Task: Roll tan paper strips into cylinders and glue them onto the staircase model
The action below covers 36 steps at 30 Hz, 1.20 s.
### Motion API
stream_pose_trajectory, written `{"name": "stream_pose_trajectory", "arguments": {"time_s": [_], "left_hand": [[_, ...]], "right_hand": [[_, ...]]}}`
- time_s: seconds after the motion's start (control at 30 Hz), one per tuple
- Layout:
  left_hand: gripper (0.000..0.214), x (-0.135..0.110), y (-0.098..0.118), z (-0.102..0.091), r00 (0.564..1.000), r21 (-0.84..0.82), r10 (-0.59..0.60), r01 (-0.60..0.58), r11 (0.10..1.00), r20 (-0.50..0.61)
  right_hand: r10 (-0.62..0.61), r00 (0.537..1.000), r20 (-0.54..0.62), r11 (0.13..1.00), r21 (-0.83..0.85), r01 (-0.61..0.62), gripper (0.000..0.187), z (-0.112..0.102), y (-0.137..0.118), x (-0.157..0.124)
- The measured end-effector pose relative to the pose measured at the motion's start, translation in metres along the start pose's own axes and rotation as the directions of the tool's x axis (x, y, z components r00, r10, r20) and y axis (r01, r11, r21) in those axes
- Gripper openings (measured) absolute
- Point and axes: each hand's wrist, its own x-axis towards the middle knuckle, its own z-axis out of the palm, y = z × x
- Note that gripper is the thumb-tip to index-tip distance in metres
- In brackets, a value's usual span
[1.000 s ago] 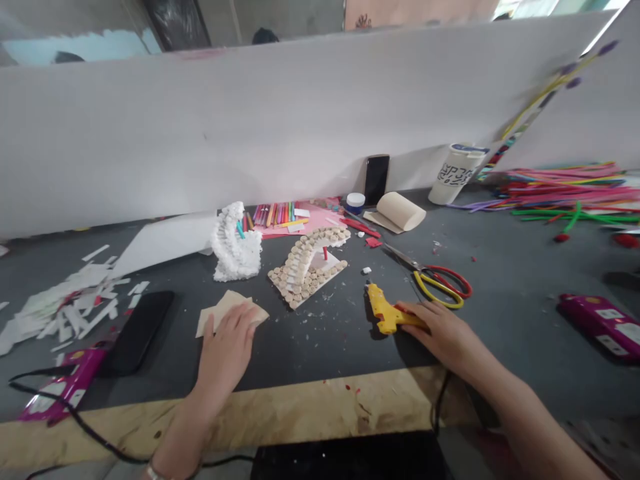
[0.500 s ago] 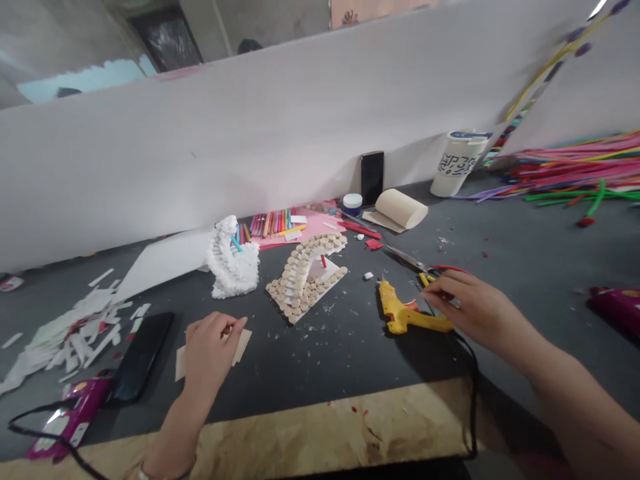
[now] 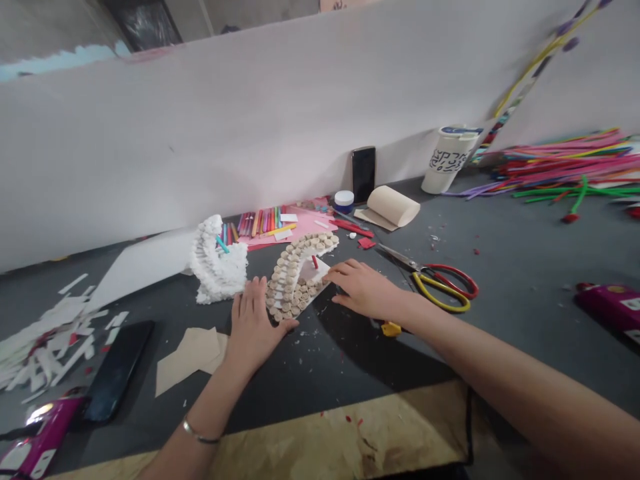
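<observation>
On the surface (image 3: 295, 383), model (image 3: 291, 283) sits between left hand (image 3: 256, 327), spread open at its near corner, and right hand (image 3: 363, 288), at base (image 3: 306, 293); cannot tell if pinching. Best steadied by base, sparing arch (image 3: 289, 257).

Head camera: on the person's own head, I see; facing forward and down over the dark tabletop (image 3: 530, 267)
Nearness: close in; forearms (image 3: 475, 343) enter along the bottom and lower right, left hand (image 3: 255, 330) and right hand (image 3: 367, 290) just below the frame's centre
Far side: white partition (image 3: 250, 127) across the upper half; room (image 3: 85, 23) beyond, upper left
Tilt: partition top climbing rightward
</observation>
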Motion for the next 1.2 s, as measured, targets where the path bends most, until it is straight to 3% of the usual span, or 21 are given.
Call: {"name": "stream_pose_trajectory", "arguments": {"time_s": [0.2, 0.43, 0.73, 0.93, 1.1, 1.2], "left_hand": [[0.098, -0.004, -0.001, 0.01, 0.994, -0.093, -0.055, 0.064, 0.994, 0.097], [0.092, -0.006, -0.002, 0.014, 0.994, -0.141, -0.049, 0.062, 0.988, 0.095], [0.087, -0.005, 0.0, 0.013, 0.992, -0.174, -0.043, 0.063, 0.983, 0.116], [0.085, -0.006, -0.006, 0.012, 0.987, -0.184, -0.046, 0.074, 0.98, 0.154], [0.084, -0.009, -0.021, 0.011, 0.985, -0.243, 0.003, 0.04, 0.969, 0.171], [0.082, -0.008, -0.027, 0.012, 0.984, -0.288, -0.009, 0.061, 0.956, 0.179]], "right_hand": [[0.002, 1.0, -0.014, 1.0, 0.008, -0.002, 0.03, 0.021, 0.006, 0.027], [0.017, 1.0, 0.012, 1.0, 0.011, -0.018, 0.011, 0.019, 0.003, 0.04], [0.012, 0.999, 0.036, 1.0, -0.01, -0.011, 0.008, 0.018, 0.001, 0.046], [-0.001, 0.998, -0.067, 0.999, 0.054, 0.005, 0.025, 0.021, 0.008, 0.036], [-0.009, 0.994, -0.112, 0.993, 0.115, 0.021, 0.023, 0.016, 0.024, 0.002], [0.151, 0.983, -0.107, 0.982, 0.131, -0.137, 0.016, 0.002, 0.042, -0.015]]}}
